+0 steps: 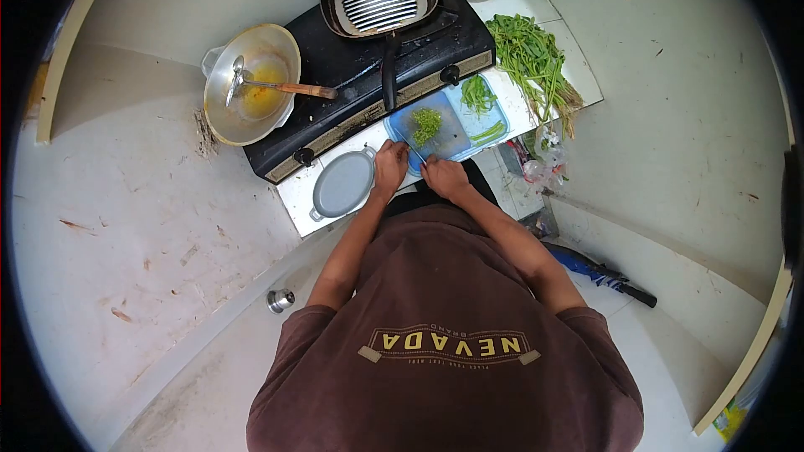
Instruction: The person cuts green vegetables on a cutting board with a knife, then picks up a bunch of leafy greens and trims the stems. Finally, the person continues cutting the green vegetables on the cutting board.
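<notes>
My left hand (390,167) is closed at the near left edge of the blue cutting board (460,139), its fingertips pinched on something too small to make out. My right hand (445,178) is closed around a knife (415,153), whose thin blade slants toward my left hand. Just beyond the blade lies a heap of finely chopped greens (426,125) on the board. To its right are cut leafy greens (478,95) and a few green stalks (489,134). A grey oval dish (344,184) with small handles stands left of my left hand.
A black stove (314,117) runs behind the board, bearing a grill pan (379,2) and a pot (218,109) with a ladle (280,87) and yellow liquid. Rooted leafy greens (528,54) lie at the right, above a plastic bag (547,163). A metal item (280,300) is at lower left.
</notes>
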Demonstrator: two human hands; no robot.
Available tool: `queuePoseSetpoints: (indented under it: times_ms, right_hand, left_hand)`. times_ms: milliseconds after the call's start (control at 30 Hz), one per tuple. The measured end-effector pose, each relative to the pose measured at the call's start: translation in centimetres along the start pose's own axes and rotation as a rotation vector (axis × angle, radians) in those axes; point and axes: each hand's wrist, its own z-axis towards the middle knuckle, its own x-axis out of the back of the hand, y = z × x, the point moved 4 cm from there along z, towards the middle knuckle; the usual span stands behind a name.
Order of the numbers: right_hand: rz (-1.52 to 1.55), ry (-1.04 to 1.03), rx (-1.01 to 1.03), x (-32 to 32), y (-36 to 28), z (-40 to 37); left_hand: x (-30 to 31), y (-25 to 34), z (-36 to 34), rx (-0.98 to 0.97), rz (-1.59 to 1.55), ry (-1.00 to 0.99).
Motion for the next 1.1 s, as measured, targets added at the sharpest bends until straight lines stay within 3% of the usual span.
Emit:
queuePoseSetpoints:
  times_ms: [867, 1100]
  right_hand:
    - [-0.002, 0.001, -0.015, -0.2, 0.0, 0.9]
    - [0.024, -0.079, -0.073, 0.6, 0.3, -0.3]
  left_hand:
    - [0.2, 0.8, -0.3, -0.006, 0.039, 0.011]
    - [0.1, 0.8, -0.3, 0.011, 0.039, 0.041]
